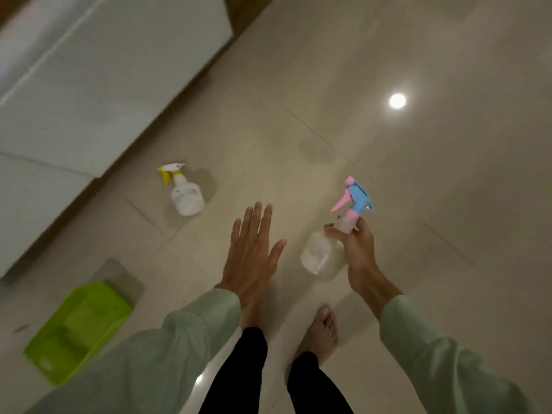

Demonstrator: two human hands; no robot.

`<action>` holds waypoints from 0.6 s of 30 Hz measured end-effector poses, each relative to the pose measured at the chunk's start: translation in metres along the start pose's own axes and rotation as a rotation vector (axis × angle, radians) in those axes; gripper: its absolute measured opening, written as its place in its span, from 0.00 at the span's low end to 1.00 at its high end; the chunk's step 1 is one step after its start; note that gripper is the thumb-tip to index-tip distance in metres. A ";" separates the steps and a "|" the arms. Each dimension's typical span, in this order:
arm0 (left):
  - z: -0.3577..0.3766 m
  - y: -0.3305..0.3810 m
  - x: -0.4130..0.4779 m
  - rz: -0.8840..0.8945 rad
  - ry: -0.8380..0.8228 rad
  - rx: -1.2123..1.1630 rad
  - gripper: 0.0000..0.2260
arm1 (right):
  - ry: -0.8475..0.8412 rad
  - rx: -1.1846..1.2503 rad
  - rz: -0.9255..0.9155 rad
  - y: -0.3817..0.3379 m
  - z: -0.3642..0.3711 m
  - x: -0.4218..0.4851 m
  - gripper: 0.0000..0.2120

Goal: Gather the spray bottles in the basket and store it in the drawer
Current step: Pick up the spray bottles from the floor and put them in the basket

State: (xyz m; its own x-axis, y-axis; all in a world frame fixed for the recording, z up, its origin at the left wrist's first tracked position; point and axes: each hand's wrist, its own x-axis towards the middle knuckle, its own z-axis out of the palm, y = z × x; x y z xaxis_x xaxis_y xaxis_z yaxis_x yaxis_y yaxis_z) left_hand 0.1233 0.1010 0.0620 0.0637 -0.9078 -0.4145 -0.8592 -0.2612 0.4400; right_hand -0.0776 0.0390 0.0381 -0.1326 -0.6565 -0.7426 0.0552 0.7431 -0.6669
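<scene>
My right hand (358,249) grips the neck of a clear spray bottle (322,258) with a blue and pink trigger head, held above the floor. My left hand (252,249) is flat with its fingers spread and holds nothing. A white spray bottle with a yellow trigger (185,192) stands upright on the floor ahead and to the left of my left hand. A lime-green plastic basket (77,330) sits on the floor at the lower left, with nothing visible inside it.
White cabinet drawer fronts (89,85) with a dark wooden base run along the upper left. Beige floor tiles (388,144) reflect a ceiling light. My bare feet (322,333) and dark trouser legs are at the bottom centre.
</scene>
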 end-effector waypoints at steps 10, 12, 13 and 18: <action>-0.125 -0.137 -0.154 -0.304 0.260 -0.051 0.31 | -0.374 -0.176 -0.188 -0.010 0.188 -0.162 0.10; -0.134 -0.176 -0.181 -0.350 0.292 -0.063 0.31 | -0.424 -0.226 -0.230 0.003 0.228 -0.184 0.11; -0.137 -0.199 -0.197 -0.379 0.306 -0.068 0.31 | -0.456 -0.255 -0.251 0.013 0.251 -0.196 0.12; -0.143 -0.317 -0.270 -0.520 0.299 -0.109 0.31 | -0.437 -0.459 -0.346 0.086 0.360 -0.250 0.17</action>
State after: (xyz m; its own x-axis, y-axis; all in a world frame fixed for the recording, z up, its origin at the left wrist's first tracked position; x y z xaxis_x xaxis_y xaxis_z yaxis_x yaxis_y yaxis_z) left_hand 0.4509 0.3822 0.1484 0.6144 -0.7008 -0.3624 -0.6213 -0.7129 0.3253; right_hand 0.3161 0.2207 0.1440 0.3461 -0.7846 -0.5143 -0.3526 0.3992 -0.8463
